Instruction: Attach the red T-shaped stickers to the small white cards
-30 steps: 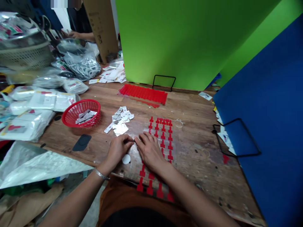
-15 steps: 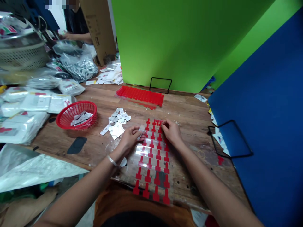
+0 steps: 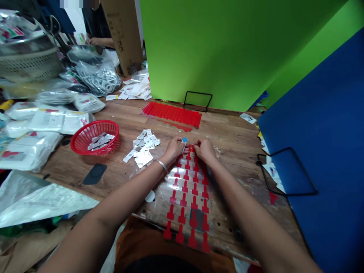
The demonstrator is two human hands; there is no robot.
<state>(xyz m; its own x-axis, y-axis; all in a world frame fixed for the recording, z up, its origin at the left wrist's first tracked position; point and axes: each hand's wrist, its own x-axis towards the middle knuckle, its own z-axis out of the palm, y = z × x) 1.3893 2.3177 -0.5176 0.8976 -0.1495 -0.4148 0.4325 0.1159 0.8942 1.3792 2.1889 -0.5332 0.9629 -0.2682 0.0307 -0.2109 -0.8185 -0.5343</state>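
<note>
A clear plastic sheet with rows of red T-shaped pieces [image 3: 183, 199] lies in front of me, running toward my lap. My left hand [image 3: 174, 149] is over its far left part, its fingers closed on a small pale strip with a blue end [image 3: 184, 140]. Close beside it, at the sheet's far end, my right hand [image 3: 205, 151] pinches with thumb and finger next to a red piece; what is between the fingertips is too small to make out. Left of my hands is a loose pile of small white printed tags [image 3: 143, 148].
A red basket [image 3: 113, 127] with more tags stands to the left. Overlapping red strips [image 3: 172, 115] lie at the back before a green panel [image 3: 204, 49]. Wire loops stick out from the green and blue panels [image 3: 327, 132]. Packed bags [image 3: 51, 119] crowd the left; another person's hand [image 3: 95, 41] is behind.
My left hand has moved right and away from me with the strip, whose blue end now shows, coming close to my right hand. The right hand stays pinched at the sheet's far end.
</note>
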